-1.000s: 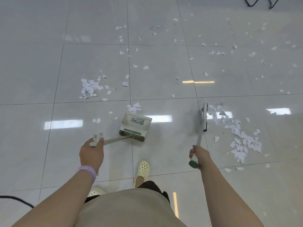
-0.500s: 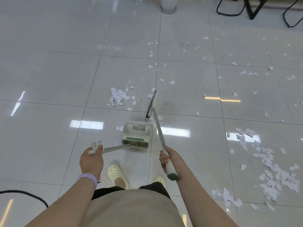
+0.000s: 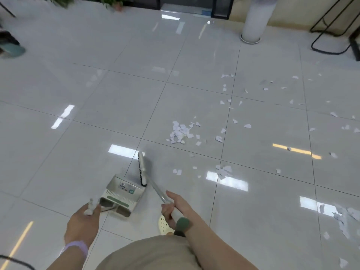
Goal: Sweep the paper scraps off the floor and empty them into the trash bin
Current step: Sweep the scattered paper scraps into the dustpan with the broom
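My left hand (image 3: 84, 221) grips the end of the handle of a cream dustpan (image 3: 123, 194), which rests on the tiled floor just ahead of me. My right hand (image 3: 175, 208) holds the grip of a short broom; its head (image 3: 141, 168) stands at the dustpan's right front corner. A heap of white paper scraps (image 3: 180, 132) lies beyond the broom, to the right. A smaller cluster of scraps (image 3: 223, 171) sits further right, and another pile (image 3: 344, 217) at the right edge. Loose scraps dot the floor behind. No trash bin shows.
A tall white cylinder (image 3: 254, 20) stands at the back right, next to black metal frame legs (image 3: 331, 36). Plants line the top left edge. A black cable (image 3: 17, 261) crosses the bottom left corner. My cream clog (image 3: 164, 224) shows under the right hand.
The view has swung left and up, so the scraps now lie further right. The broom head has moved from beyond the dustpan to its right front corner. Both hands keep their grips.
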Demonstrator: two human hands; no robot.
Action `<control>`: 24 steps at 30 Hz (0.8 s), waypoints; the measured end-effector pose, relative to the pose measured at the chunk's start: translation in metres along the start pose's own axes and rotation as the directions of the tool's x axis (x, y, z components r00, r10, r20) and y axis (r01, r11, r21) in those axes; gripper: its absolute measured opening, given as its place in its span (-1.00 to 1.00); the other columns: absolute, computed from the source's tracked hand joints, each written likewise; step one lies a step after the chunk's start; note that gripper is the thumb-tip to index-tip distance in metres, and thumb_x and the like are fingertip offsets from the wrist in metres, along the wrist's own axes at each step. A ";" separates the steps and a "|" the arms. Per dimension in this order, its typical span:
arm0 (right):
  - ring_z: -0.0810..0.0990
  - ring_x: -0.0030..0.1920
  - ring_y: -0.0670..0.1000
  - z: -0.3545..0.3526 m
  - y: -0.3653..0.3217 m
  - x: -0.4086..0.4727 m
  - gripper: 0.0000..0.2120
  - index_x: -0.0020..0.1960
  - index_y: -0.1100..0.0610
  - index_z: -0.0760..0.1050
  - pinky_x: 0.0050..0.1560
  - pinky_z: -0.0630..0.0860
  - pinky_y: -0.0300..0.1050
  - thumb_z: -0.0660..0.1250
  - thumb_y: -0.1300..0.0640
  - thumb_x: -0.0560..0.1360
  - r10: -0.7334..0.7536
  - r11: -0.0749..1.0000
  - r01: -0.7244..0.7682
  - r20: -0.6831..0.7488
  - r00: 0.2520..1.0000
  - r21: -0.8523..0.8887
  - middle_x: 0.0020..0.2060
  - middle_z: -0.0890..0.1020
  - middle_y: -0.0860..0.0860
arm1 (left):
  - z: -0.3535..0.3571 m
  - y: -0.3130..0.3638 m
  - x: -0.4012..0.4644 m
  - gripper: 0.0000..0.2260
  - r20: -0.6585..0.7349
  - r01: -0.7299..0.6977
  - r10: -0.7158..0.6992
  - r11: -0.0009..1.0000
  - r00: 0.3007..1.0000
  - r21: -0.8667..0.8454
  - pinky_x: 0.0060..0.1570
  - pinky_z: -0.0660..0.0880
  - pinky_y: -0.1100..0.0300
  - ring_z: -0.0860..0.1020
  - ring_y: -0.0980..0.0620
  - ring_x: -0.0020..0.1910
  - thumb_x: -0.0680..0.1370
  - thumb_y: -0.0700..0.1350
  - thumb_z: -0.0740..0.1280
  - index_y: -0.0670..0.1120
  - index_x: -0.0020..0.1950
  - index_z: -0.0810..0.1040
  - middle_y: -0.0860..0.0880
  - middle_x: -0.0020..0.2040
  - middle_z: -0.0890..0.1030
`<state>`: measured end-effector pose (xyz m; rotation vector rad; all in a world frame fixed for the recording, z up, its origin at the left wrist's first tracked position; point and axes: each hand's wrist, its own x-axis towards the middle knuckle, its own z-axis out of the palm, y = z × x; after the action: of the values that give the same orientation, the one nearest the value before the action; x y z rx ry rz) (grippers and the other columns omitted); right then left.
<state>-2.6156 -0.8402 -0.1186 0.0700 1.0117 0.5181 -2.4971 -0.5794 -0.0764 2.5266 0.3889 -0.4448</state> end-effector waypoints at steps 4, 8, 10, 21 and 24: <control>0.39 -0.64 -0.09 0.004 0.000 0.007 -0.67 -0.12 0.21 0.36 -0.67 0.41 -0.28 0.47 0.06 0.49 -0.036 0.998 0.039 -0.071 0.997 0.040 -0.44 0.36 -0.03 | 0.001 -0.006 0.011 -0.82 0.020 0.024 -0.025 0.999 0.999 0.031 -0.08 0.44 0.03 0.50 -0.19 -0.17 0.64 0.05 0.31 -0.03 0.05 0.60 -0.04 -0.24 0.55; 0.37 -0.64 -0.09 -0.011 -0.024 -0.008 -0.85 -0.07 0.20 0.34 -0.65 0.43 -0.28 0.33 0.27 0.52 -0.099 0.985 0.112 -0.104 0.990 0.133 -0.45 0.33 -0.03 | 0.011 0.008 0.019 -0.77 0.000 0.094 -0.095 0.990 0.995 -0.101 -0.07 0.45 0.04 0.55 -0.21 -0.11 0.63 0.04 0.33 -0.07 0.15 0.62 -0.14 -0.10 0.62; 0.35 -0.63 -0.08 -0.025 -0.038 -0.024 -0.86 0.03 0.23 0.34 -0.65 0.42 -0.28 0.29 0.29 0.53 -0.145 0.966 0.165 -0.113 0.983 0.198 -0.42 0.30 -0.03 | 0.020 0.021 0.018 -0.78 0.028 0.077 -0.074 0.989 0.997 -0.126 -0.10 0.45 0.05 0.56 -0.22 -0.13 0.63 0.06 0.33 -0.07 0.11 0.62 -0.12 -0.14 0.62; 0.40 -0.63 -0.08 -0.135 -0.088 -0.150 -0.87 0.10 0.18 0.31 -0.66 0.42 -0.27 0.25 0.22 0.61 -0.362 0.886 0.439 -0.367 0.857 0.151 -0.42 0.38 0.03 | 0.142 0.134 -0.048 -0.75 0.311 -0.182 0.186 0.982 0.932 -0.042 0.01 0.50 0.02 0.57 -0.17 -0.01 0.63 0.12 0.29 -0.01 0.16 0.60 -0.07 -0.01 0.64; 0.38 -0.64 -0.08 -0.174 -0.122 -0.188 -0.92 0.03 0.18 0.33 -0.65 0.42 -0.29 0.24 0.21 0.61 -0.418 0.844 0.525 -0.479 0.772 0.110 -0.44 0.38 0.03 | 0.173 0.163 -0.074 -0.72 0.346 -0.206 0.218 0.976 0.913 -0.073 0.01 0.50 0.03 0.57 -0.14 -0.01 0.63 0.12 0.30 0.01 0.23 0.59 -0.05 0.00 0.64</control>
<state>-2.7920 -1.0620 -0.0993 -0.0973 1.4794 -0.0740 -2.5454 -0.8213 -0.1116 2.3556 -0.0156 -0.7793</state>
